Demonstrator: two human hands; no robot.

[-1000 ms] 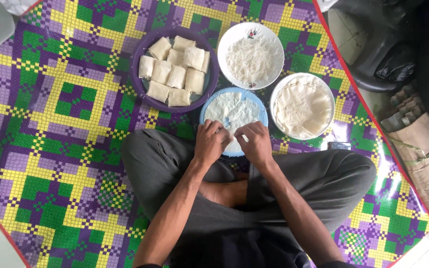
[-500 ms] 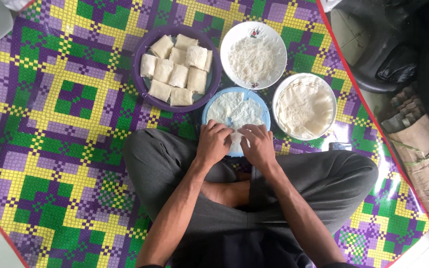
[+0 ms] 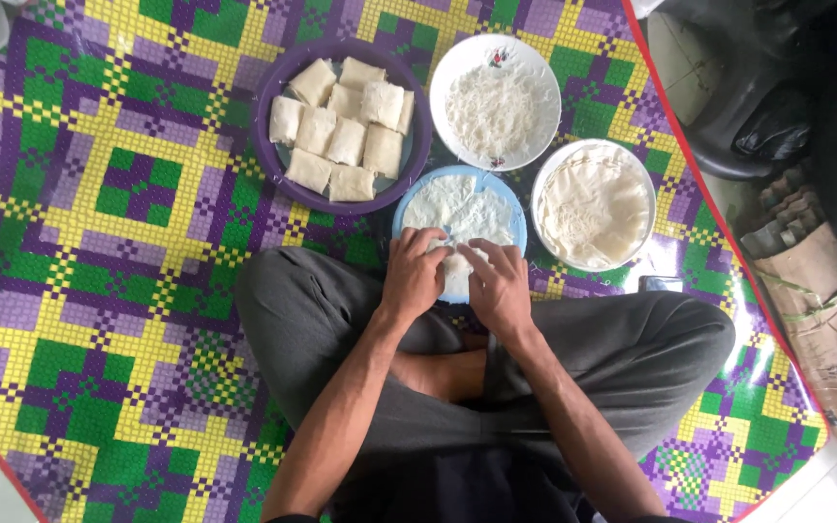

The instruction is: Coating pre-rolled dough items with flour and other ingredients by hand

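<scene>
A thin white wrapper sheet (image 3: 462, 208) lies spread on a blue plate (image 3: 515, 218) in front of my crossed legs. My left hand (image 3: 412, 274) and my right hand (image 3: 498, 284) rest side by side on the near part of the sheet, fingertips pinching and folding its near edge over a small white mound between them. Each hand grips the wrapper. The filling under the fingers is mostly hidden.
A purple plate (image 3: 273, 184) with several folded white parcels (image 3: 341, 131) sits at the back left. A white bowl (image 3: 452, 68) of shredded white filling stands behind the blue plate. A bowl (image 3: 546, 179) stacked with wrappers is to the right. All rest on a checked mat (image 3: 99, 242).
Both hands have stayed on the near edge of the wrapper, and the fingers have drawn closer together as the edge is folded over.
</scene>
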